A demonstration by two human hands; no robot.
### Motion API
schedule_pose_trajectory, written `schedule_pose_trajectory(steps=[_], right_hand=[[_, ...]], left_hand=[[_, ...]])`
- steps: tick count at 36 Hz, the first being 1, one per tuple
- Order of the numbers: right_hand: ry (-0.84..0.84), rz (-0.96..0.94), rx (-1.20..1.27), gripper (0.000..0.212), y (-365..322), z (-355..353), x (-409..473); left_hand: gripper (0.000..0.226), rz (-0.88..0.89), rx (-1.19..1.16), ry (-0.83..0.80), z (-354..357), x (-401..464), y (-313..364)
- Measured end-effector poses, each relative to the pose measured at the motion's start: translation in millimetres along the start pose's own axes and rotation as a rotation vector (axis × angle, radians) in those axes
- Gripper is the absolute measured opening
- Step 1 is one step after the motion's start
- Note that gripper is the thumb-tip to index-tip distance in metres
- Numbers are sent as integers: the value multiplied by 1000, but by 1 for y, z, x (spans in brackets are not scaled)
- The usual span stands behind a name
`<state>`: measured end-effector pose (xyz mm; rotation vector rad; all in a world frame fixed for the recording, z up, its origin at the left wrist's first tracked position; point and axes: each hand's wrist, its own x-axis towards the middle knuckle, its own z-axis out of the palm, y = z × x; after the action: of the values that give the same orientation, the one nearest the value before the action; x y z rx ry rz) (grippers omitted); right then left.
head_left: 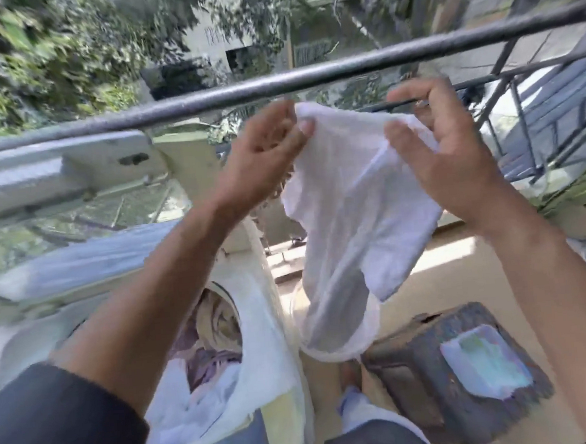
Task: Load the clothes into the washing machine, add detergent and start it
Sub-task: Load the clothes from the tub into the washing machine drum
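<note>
Dark sleeve (54, 430) on the left arm sits nearest the lens. Left hand (261, 161) pinches the top edge of a thin white cotton garment (341, 224), thumb on the cloth; right hand (452, 158) pinches the other side w/ curled fingers. Garment hangs just under the black metal rail (272, 85), right of the washing machine's open tub (212, 363), which already holds clothes. Judgement: keep both grips, swing left over the tub's rim, lower the hem first, then let go.

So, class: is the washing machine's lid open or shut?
Open. The lid is tipped up at left, and clothes show in the uncovered drum below the left hand.
</note>
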<state>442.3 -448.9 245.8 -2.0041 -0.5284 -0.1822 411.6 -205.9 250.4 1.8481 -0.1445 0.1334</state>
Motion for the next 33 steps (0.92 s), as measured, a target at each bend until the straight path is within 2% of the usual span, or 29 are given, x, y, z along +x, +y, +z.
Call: schedule_pose_trajectory(steps=[3, 4, 6, 8, 9, 11, 12, 16, 18, 20, 24, 26, 29, 31, 33], right_hand=[[-34, 6, -184, 87, -15, 0, -18], [-74, 25, -242, 99, -20, 3, -24], [-192, 89, -383, 109, -27, 13, -31], [-337, 183, -516, 97, -30, 26, -32], [-376, 209, -557, 79, -30, 32, -30], [-371, 202, -534, 46, -36, 40, -26], [-348, 177, -485, 40, -41, 43, -24], [-202, 98, -293, 32, -71, 46, 1], [-154, 111, -163, 31, -92, 47, 10], [-144, 112, -33, 20, -112, 52, 16], [-192, 50, 111, 28, -152, 67, 25], [-195, 30, 139, 37, -169, 74, 28], [-192, 0, 235, 30, -193, 87, 31], [-170, -3, 380, 25, -212, 94, 30], [-205, -41, 574, 34, -227, 99, 30]], left_hand=[[10, 156, -45, 30, -16, -10, 45], [12, 213, -42, 25, -20, -15, 58], [10, 336, -15, 7, -24, -24, 83], [7, 433, 4, 8, -28, -35, 102], [6, 468, 8, 16, -30, -40, 109], [6, 508, 33, 38, -39, -50, 116], [8, 512, 51, 68, -45, -54, 117], [18, 358, 110, 314, -81, -74, 101], [35, 225, 116, 367, -98, -87, 81], [51, 119, 118, 341, -112, -102, 58], [62, -17, 68, 216, -120, -132, 8], [73, -88, 76, 208, -115, -145, -17], [98, -188, 117, 172, -100, -162, -46], [113, -240, 104, 126, -89, -170, -60], [114, -252, 84, 112, -79, -173, -69]])
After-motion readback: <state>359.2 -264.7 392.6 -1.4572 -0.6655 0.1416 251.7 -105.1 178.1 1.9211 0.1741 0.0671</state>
